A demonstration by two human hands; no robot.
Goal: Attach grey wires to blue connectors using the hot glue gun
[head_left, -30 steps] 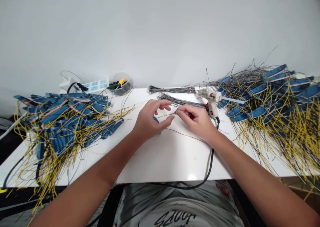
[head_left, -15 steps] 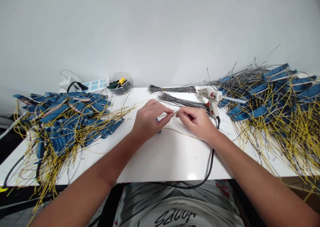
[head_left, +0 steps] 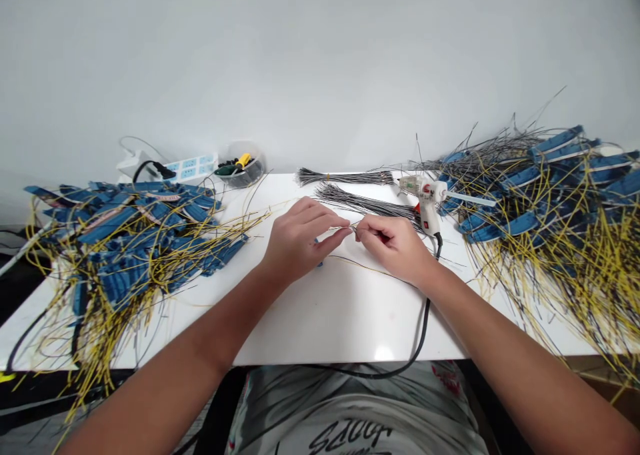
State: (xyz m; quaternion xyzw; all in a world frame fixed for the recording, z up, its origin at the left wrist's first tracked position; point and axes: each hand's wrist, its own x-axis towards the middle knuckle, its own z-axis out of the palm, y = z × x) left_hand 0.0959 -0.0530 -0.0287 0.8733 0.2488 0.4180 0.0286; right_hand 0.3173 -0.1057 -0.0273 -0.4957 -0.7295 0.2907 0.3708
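Over the middle of the white table, my left hand (head_left: 300, 238) pinches a thin wire between thumb and forefinger. Almost touching it, my right hand (head_left: 393, 241) has its fingers curled closed on wire at the same spot. The ends between the fingertips are too small to make out well. A dark and yellow wire (head_left: 363, 264) runs along the table beneath my right hand. Behind my left thumb shows a bit of a blue piece (head_left: 319, 263), mostly hidden by the hand.
Blue pieces with yellow and black wires are heaped at left (head_left: 125, 268) and right (head_left: 520, 225). Bundles of dark wires (head_left: 345, 177) lie behind my hands. A glue gun (head_left: 427, 201) stands near my right hand, its black cord (head_left: 425, 321) trailing forward. A round tub (head_left: 250, 168) and power strip (head_left: 195, 168) sit back left.
Both hands stay close together in nearly the same place; the fingertips have drawn slightly nearer each other. The view has shifted a little.
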